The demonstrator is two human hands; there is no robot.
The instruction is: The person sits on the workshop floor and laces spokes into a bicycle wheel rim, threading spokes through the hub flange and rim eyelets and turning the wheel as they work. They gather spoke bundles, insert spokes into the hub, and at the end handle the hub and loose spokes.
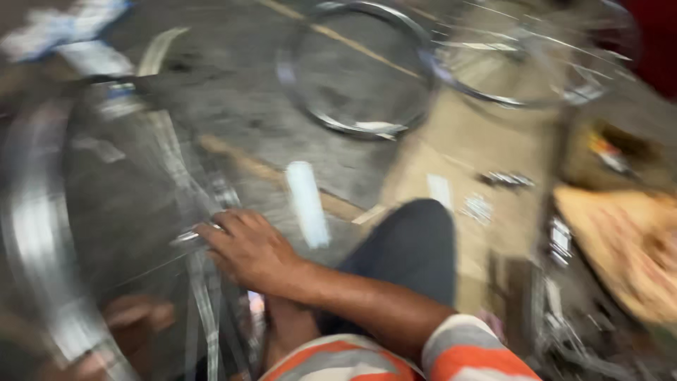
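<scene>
The whole view is smeared by motion. A bicycle wheel with a shiny metal rim (32, 233) and thin spokes (201, 296) fills the left side. My right hand (243, 247) reaches across from the lower right in an orange, grey and white striped sleeve. Its fingers are curled over the spokes by the hub (190, 235). My left hand (134, 316) shows blurred behind the spokes at the lower left, and its grip is unclear. My knee in dark trousers (412, 247) lies to the right of the wheel.
Two more bare rims lie on the grey floor ahead, one (356, 70) in the middle and one with spokes (522, 63) to its right. Flattened brown cardboard (458, 148) holds small metal parts (504, 180). A white tube-like thing (308, 203) lies near the knee.
</scene>
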